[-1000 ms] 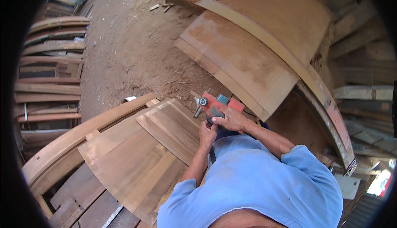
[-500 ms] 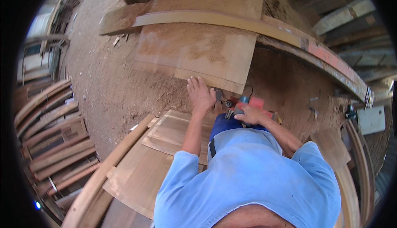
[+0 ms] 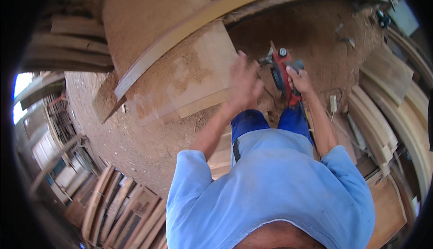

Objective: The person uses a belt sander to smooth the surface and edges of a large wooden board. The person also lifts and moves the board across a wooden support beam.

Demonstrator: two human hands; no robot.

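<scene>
My right hand (image 3: 300, 81) is wrapped around the rear handle of a red and black electric planer (image 3: 283, 70), held in front of my right thigh with its round front knob pointing away from me. To its left, my left hand (image 3: 246, 84) is raised with the fingers apart, blurred by motion and holding nothing that I can see. It is at the right end of a wide wooden panel (image 3: 209, 52) strewn with shavings; whether it touches the panel I cannot tell. A dark cord (image 3: 270, 96) loops between the hand and the planer.
A long pale beam (image 3: 194, 21) crosses over the panel. Curved boards (image 3: 374, 122) are stacked at the right, and more timber (image 3: 124, 210) lies at the lower left. A white block on a cable (image 3: 333, 103) is on the dusty ground to the right.
The view has swung to the right. The planer has been lifted away from my lap and turned to point forward, still in my right hand. My left hand has moved up beside the panel's end.
</scene>
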